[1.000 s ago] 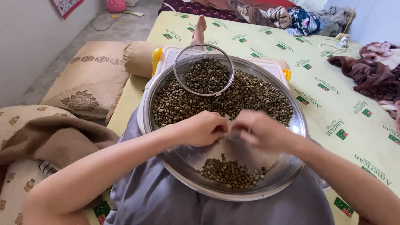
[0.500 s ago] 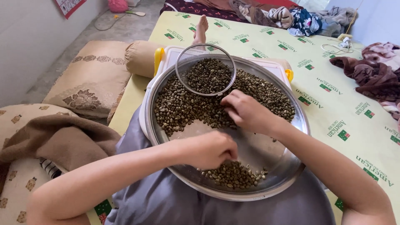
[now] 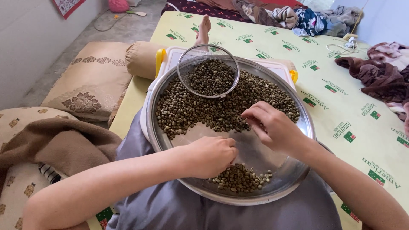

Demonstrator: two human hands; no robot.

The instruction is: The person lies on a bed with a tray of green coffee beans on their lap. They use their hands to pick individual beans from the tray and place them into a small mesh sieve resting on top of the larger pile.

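Note:
A wide round metal tray [image 3: 298, 172] rests on my lap, over a white plastic lid with yellow clips [image 3: 159, 57]. A large heap of greenish-brown beans [image 3: 191, 108] fills its far half, and a small separate pile of beans [image 3: 240, 179] lies at the near rim. A round wire sieve [image 3: 208, 72] holding beans sits on the far heap. My left hand [image 3: 213, 155] is curled into a loose fist just above the small pile. My right hand [image 3: 272, 127] reaches to the near edge of the large heap, its fingertips touching beans.
A yellow-green printed mat [image 3: 341, 98] covers the floor to the right, with a dark red blanket [image 3: 381, 72] and piled clothes [image 3: 289, 15] on it. Beige patterned cushions [image 3: 89, 85] and a bolster [image 3: 140, 57] lie to the left. A bare foot [image 3: 203, 30] rests beyond the tray.
My right hand moved away from my left and up to the large heap's edge. My left hand drew back toward the small near pile, fingers closed.

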